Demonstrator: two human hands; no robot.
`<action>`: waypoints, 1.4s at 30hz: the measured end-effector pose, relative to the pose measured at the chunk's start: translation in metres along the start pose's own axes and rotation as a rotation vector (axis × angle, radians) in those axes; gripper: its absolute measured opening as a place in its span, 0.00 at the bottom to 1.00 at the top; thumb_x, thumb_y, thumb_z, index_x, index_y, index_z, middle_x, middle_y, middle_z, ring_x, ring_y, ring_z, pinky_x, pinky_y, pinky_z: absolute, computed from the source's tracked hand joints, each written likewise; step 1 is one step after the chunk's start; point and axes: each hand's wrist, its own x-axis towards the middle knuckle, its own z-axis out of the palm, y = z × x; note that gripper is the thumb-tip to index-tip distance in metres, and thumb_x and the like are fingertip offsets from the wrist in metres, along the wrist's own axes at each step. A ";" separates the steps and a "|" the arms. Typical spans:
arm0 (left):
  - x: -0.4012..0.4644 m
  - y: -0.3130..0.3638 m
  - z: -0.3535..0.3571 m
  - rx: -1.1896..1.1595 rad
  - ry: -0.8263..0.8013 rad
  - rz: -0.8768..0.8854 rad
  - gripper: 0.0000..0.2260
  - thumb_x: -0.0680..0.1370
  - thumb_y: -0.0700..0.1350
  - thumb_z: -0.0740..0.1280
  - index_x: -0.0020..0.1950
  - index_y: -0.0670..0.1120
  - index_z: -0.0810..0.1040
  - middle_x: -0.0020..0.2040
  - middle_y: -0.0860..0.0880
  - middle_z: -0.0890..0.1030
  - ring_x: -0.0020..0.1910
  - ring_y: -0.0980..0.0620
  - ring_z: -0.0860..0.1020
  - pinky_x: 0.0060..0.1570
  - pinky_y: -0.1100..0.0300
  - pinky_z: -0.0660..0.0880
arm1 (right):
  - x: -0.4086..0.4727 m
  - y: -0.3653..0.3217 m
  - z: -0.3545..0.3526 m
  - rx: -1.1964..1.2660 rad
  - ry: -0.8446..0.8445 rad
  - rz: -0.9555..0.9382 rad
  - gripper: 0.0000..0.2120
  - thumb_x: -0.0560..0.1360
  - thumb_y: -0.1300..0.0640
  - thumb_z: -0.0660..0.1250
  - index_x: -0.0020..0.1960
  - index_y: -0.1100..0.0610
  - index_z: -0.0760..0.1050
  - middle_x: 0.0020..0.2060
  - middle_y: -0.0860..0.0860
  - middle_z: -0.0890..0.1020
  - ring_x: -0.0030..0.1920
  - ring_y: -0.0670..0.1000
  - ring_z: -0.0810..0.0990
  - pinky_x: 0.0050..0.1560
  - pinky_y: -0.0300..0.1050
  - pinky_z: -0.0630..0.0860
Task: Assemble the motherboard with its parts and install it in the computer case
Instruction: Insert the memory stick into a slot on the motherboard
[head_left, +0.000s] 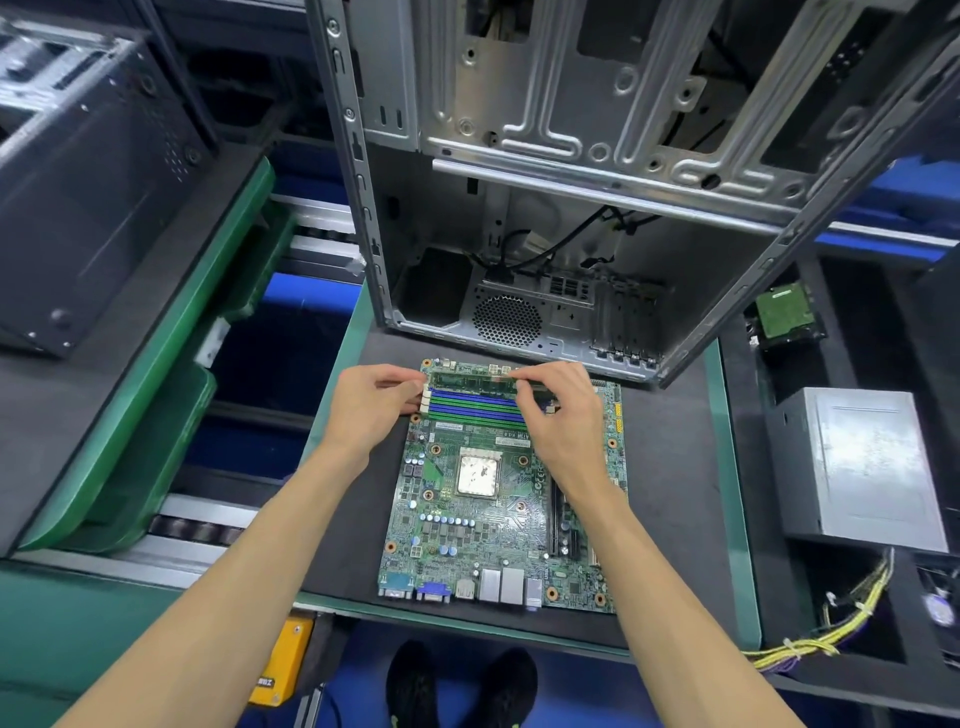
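A green motherboard (467, 525) lies flat on the black mat (670, 467), its silver processor (477, 474) near the middle and its rear ports toward me. At its far edge run blue and green memory slots (472, 404). A memory stick (470, 382) lies along the farthest slot. My left hand (371, 397) pinches the stick's left end. My right hand (558, 410) pinches its right end. The open computer case (571, 171) stands just beyond the board, its open side facing me.
A grey power supply (857, 467) with yellow cables (810, 639) sits on the right. A hard drive (787, 314) lies at the right rear. Another dark case (88, 182) stands on the left tray. Green tray edges (156, 364) and conveyor rails border the mat.
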 end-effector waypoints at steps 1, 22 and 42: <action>0.000 0.000 0.000 -0.001 -0.001 0.000 0.05 0.78 0.36 0.70 0.50 0.41 0.85 0.43 0.44 0.86 0.40 0.51 0.85 0.42 0.66 0.81 | 0.000 0.000 0.001 -0.009 -0.017 -0.009 0.06 0.78 0.63 0.71 0.52 0.56 0.84 0.45 0.46 0.83 0.49 0.49 0.77 0.53 0.35 0.70; 0.000 -0.001 0.001 -0.011 0.008 0.001 0.06 0.78 0.36 0.70 0.46 0.45 0.85 0.43 0.45 0.86 0.41 0.50 0.85 0.40 0.67 0.80 | -0.001 0.001 0.001 0.017 -0.021 -0.010 0.06 0.78 0.62 0.71 0.53 0.55 0.84 0.46 0.46 0.84 0.51 0.47 0.78 0.55 0.30 0.69; -0.003 0.000 0.000 -0.015 0.001 0.016 0.07 0.78 0.35 0.69 0.45 0.46 0.85 0.41 0.47 0.86 0.37 0.55 0.84 0.39 0.68 0.79 | -0.003 -0.001 0.002 0.016 0.049 -0.081 0.07 0.77 0.65 0.72 0.54 0.58 0.86 0.47 0.48 0.85 0.51 0.51 0.79 0.56 0.33 0.71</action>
